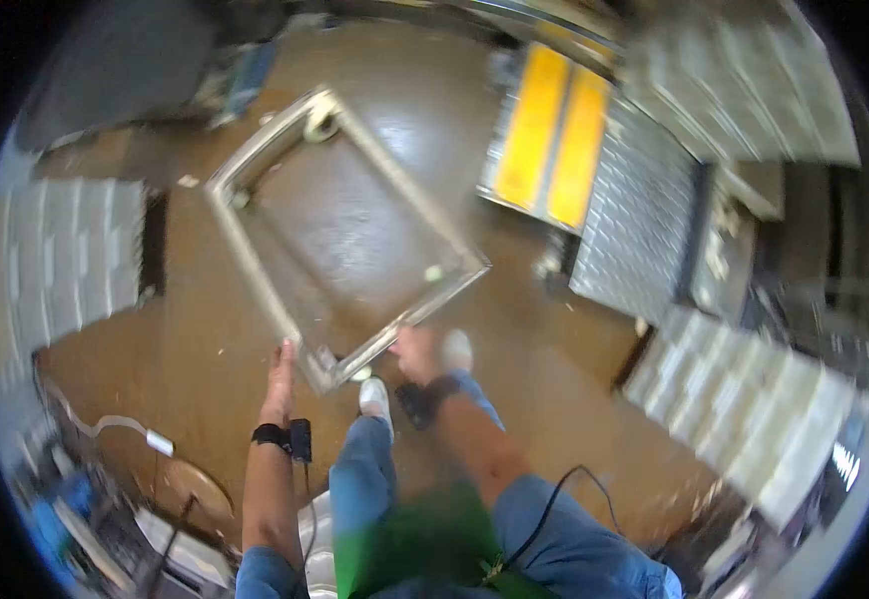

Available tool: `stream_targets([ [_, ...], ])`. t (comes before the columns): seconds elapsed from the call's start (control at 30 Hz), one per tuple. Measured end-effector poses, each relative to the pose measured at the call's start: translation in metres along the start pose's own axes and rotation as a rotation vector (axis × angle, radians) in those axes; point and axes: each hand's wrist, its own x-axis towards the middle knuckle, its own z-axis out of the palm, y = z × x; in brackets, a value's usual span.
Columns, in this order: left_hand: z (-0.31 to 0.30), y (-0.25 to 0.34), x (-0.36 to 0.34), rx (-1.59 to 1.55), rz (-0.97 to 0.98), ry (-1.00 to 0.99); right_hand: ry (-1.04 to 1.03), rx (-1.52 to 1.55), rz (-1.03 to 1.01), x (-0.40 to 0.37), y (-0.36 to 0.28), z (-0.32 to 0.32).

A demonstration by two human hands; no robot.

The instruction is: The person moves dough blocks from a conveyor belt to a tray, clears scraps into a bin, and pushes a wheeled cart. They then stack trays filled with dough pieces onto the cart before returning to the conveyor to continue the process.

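A rectangular metal frame with caster wheels at its corners, a bare dolly frame [409,190], fills the middle of the head view, tilted over the floor in front of me. My right hand [415,351] is wrapped round its near rail, a little right of the near corner. On the other side of that corner, my left hand [281,381] has its fingers stretched out along the outer side of the left rail, fingertips right at the metal. A caster wheel [320,124] shows at the far corner. Both wrists carry black straps with small boxes.
To the right stands a checkered metal plate [639,205] beside a yellow-striped step [534,130]. Stacks of pale ridged panels stand at left [75,255] and right [744,404]. A white cable [120,424] lies on the brown floor [185,359] at lower left.
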Motion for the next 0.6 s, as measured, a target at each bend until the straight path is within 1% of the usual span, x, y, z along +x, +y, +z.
stream_targets([
  [0.07,0.021,-0.002,-0.003,-0.254,-0.171,-0.166,0.179,0.22,0.1,-0.045,0.031,-0.026],
  [0.1,0.032,-0.007,-0.012,-0.377,-0.275,-0.231,0.231,0.299,0.186,-0.085,0.006,-0.054],
  [0.13,0.04,-0.017,-0.031,-0.406,-0.337,-0.246,0.263,0.348,0.231,-0.119,-0.001,-0.081],
  [0.17,0.047,-0.039,-0.046,-0.386,-0.343,-0.273,0.295,0.357,0.233,-0.14,0.021,-0.107],
  [0.23,0.056,-0.091,-0.059,-0.168,-0.24,-0.294,0.357,0.167,0.212,-0.166,0.102,-0.142],
  [0.27,0.06,-0.119,-0.072,-0.068,-0.212,-0.375,0.342,-0.024,0.067,-0.182,0.164,-0.165],
  [0.3,0.063,-0.148,-0.089,0.029,-0.181,-0.444,0.329,-0.047,0.124,-0.205,0.175,-0.193],
  [0.33,0.072,-0.173,-0.107,0.025,-0.189,-0.478,0.313,-0.072,0.181,-0.228,0.186,-0.221],
  [0.37,0.086,-0.193,-0.129,0.023,-0.201,-0.513,0.296,0.075,0.443,-0.265,0.162,-0.247],
  [0.43,0.124,-0.209,-0.181,0.141,-0.307,-0.493,0.488,0.223,0.327,-0.324,0.167,-0.282],
  [0.5,0.154,-0.235,-0.223,0.266,-0.363,-0.499,0.58,0.214,0.366,-0.379,0.137,-0.322],
  [0.53,0.173,-0.258,-0.244,0.2,-0.332,-0.466,0.595,0.196,0.312,-0.392,0.17,-0.341],
  [0.57,0.189,-0.279,-0.261,0.203,-0.328,-0.461,0.605,0.179,0.273,-0.411,0.216,-0.356],
  [0.6,0.2,-0.298,-0.272,0.28,-0.305,-0.509,0.595,0.312,0.299,-0.427,0.264,-0.371],
])
